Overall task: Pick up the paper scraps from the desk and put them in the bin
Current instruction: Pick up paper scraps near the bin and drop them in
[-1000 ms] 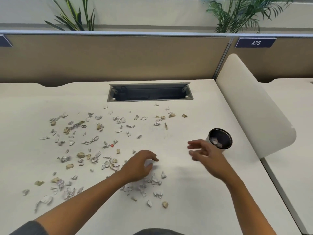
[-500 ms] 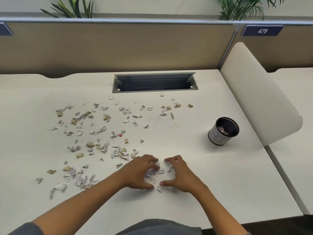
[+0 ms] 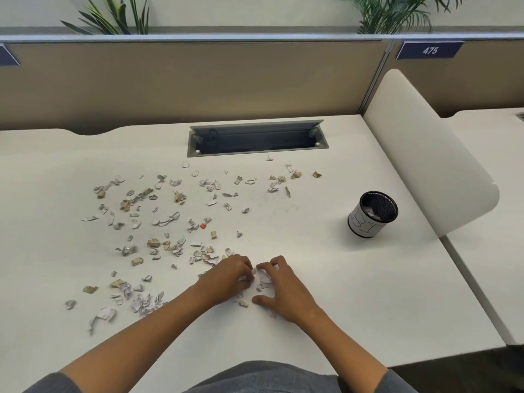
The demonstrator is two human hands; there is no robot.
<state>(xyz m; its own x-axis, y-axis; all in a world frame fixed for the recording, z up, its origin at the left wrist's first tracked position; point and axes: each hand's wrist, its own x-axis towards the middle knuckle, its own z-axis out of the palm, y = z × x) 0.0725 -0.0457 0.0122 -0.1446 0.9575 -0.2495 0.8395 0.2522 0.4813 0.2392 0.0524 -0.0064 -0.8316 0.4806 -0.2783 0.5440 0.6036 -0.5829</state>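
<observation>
Likely an open-plan office, partitioned white desk (image 3: pixel 312 321), numbered sign (image 3: pixel 429 50), cable tray (image 3: pixel 256 139)

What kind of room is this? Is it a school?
More likely an office. The white desk has a partition wall behind it, a numbered sign reading 475, and a cable slot set into the top.

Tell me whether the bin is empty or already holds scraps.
Not empty: the bin stands upright, and pale paper scraps show inside its dark mesh.
</observation>
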